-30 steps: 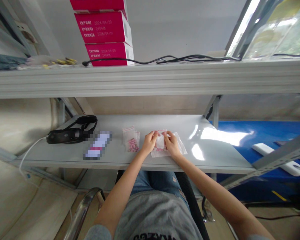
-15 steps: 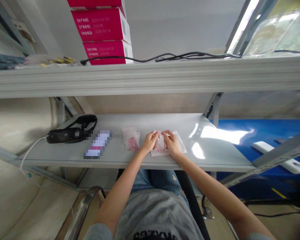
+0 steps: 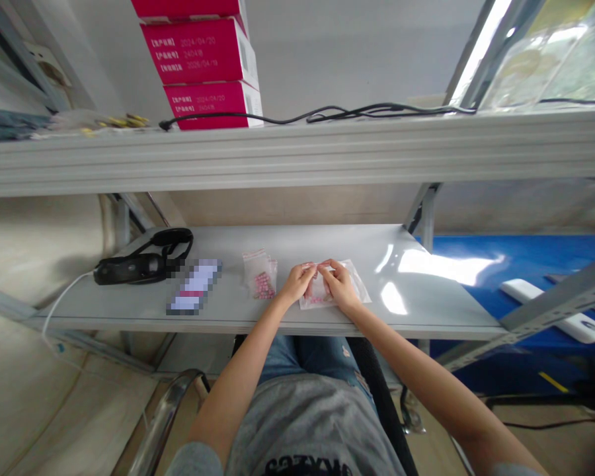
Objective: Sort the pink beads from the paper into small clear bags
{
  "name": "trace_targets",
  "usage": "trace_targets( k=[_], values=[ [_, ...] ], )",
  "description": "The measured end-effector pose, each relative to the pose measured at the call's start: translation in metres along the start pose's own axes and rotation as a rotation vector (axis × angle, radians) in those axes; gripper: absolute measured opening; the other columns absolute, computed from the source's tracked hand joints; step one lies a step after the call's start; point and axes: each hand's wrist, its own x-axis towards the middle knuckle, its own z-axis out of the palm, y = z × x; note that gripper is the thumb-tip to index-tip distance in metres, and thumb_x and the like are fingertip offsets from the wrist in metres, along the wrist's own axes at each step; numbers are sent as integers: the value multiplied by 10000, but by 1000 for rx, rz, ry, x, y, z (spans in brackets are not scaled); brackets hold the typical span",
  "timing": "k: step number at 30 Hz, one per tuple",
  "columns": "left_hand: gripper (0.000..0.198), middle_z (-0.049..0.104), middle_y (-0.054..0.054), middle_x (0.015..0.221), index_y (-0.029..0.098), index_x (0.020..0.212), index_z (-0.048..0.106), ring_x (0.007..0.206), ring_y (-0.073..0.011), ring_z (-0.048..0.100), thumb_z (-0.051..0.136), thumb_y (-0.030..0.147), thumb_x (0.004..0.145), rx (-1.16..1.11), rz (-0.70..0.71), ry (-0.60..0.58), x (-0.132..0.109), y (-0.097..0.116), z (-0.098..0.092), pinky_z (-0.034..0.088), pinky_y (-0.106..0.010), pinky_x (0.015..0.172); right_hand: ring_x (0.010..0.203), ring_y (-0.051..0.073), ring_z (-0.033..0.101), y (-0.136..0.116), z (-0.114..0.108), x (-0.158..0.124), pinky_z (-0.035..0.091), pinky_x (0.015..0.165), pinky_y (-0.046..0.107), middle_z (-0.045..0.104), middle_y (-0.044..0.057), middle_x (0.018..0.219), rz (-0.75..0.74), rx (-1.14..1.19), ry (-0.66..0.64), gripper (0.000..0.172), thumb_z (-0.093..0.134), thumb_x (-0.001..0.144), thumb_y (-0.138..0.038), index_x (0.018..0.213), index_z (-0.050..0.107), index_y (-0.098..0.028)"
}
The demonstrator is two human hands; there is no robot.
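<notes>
A clear plastic bag (image 3: 357, 283) with small pink beads near its lower edge lies flat on the grey table. Over its upper part my left hand (image 3: 298, 280) and my right hand (image 3: 339, 284) meet at the fingertips. Both are closed in a pinch, and whatever is between the fingers is too small to make out. To the left of my left hand lie small zip bags (image 3: 260, 277) holding pink and red beads; neither hand touches them.
A phone (image 3: 194, 285), blurred out, and a black strapped device (image 3: 131, 268) with a white cable lie on the left of the table (image 3: 297, 239). Above runs a shelf (image 3: 297, 155) bearing pink boxes (image 3: 198, 53) and a black cable (image 3: 347, 112). A white device (image 3: 555, 311) sits at right.
My fingertips have come closer together above the bag; my right thumb and fingers have shifted slightly left towards my left hand. The bags have stayed in place.
</notes>
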Motion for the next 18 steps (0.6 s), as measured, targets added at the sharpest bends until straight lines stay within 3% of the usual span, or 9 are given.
trace_targets(
  k=[3, 7, 12, 18],
  values=[
    [343, 419, 47, 404, 162, 767, 597, 383, -111, 382, 416, 446, 828, 44, 11, -19, -1, 3, -1, 316, -235, 451, 342, 133, 371, 0, 1, -1, 257, 358, 260, 380, -64, 395, 10, -5, 12, 272, 490, 774, -518, 805, 534, -252],
    [325, 518, 12, 529, 169, 644, 555, 550, -130, 480, 399, 393, 821, 67, 94, 83, 1, 9, -2, 385, -238, 582, 351, 127, 371, 0, 3, -1, 255, 348, 248, 378, -60, 403, 18, 4, 67, 280, 461, 790, -511, 814, 536, -242],
    [304, 595, -16, 671, 166, 658, 548, 694, -151, 527, 380, 365, 814, 66, 125, 147, 2, 12, -3, 410, -252, 691, 372, 111, 369, 4, 2, 1, 279, 356, 233, 395, -46, 437, -8, -12, 115, 342, 430, 803, -514, 783, 570, -203],
    [327, 561, -11, 595, 177, 601, 503, 642, -147, 524, 358, 371, 821, 103, 128, 180, 3, 10, -3, 409, -249, 648, 374, 109, 358, 6, 2, 2, 269, 359, 241, 399, -50, 442, -26, 46, 90, 351, 482, 771, -531, 719, 577, -197]
  ],
)
